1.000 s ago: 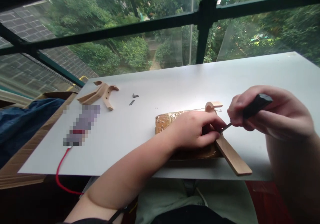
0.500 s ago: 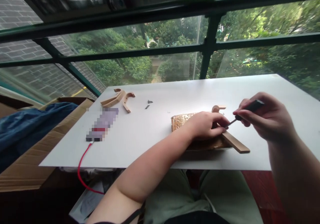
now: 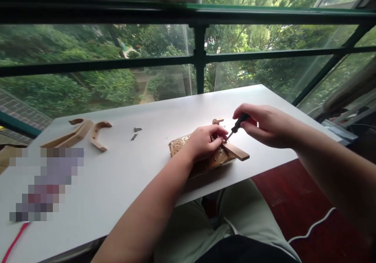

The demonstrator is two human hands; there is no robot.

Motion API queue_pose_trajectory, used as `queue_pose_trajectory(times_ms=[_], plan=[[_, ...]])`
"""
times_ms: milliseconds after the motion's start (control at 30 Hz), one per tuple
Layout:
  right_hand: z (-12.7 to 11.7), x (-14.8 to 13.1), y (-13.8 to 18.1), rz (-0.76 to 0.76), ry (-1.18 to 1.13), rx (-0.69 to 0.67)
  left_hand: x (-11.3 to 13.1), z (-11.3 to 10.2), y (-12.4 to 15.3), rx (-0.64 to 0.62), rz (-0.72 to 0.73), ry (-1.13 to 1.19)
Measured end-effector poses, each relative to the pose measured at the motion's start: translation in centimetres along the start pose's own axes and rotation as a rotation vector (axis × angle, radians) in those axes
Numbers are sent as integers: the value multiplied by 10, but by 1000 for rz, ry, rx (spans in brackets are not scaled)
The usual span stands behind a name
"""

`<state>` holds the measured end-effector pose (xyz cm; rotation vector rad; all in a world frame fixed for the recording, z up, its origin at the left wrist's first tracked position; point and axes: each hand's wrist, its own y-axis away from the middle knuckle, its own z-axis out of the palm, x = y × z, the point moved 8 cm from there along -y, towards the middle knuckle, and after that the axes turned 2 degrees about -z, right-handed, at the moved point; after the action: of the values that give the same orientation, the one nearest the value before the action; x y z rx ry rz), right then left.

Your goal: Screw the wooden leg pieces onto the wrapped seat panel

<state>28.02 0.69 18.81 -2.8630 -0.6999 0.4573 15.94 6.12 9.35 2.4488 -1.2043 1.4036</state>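
My right hand (image 3: 261,124) is closed around the black handle of a screwdriver (image 3: 238,125), whose thin shaft slants down to the left. Its tip meets a flat wooden piece (image 3: 237,152) beside the fingertips of my left hand (image 3: 207,141). Those left fingers pinch at the wooden piece, close to the tip; whether a screw is between them is too small to make out. Beneath lies a brown block wrapped in clear plastic (image 3: 179,143), with the left palm resting over it. The piece's curved far end (image 3: 217,121) shows beyond the left hand.
Several screws (image 3: 136,130) lie on the white table (image 3: 152,184). Curved wooden pieces, one a hook-like arm (image 3: 98,136), sit at the left. Nearer is a blurred-out object (image 3: 49,184) with a red cable (image 3: 16,239). A green-framed window (image 3: 200,71) runs behind the table.
The view has swung to the right. My right hand has raised the screwdriver handle, so the tool stands steeper against the wooden piece. My left hand keeps its place on the block.
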Motion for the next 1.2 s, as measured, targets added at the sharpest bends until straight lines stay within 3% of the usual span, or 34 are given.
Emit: queue_pose_trajectory(times_ms=[167,333,533,1200], plan=[[-12,-13,-10,-131,204,-206,-1,0,1,7,-3,-39],[-15,-13,-26,-164,337,-344,1,-1,1,8,-10,-66],[-9,-25,-33,-222,454,-417,3,-2,2,16,-14,-60],[0,-12,-49,-42,651,-578,2,3,1,-28,-12,-112]])
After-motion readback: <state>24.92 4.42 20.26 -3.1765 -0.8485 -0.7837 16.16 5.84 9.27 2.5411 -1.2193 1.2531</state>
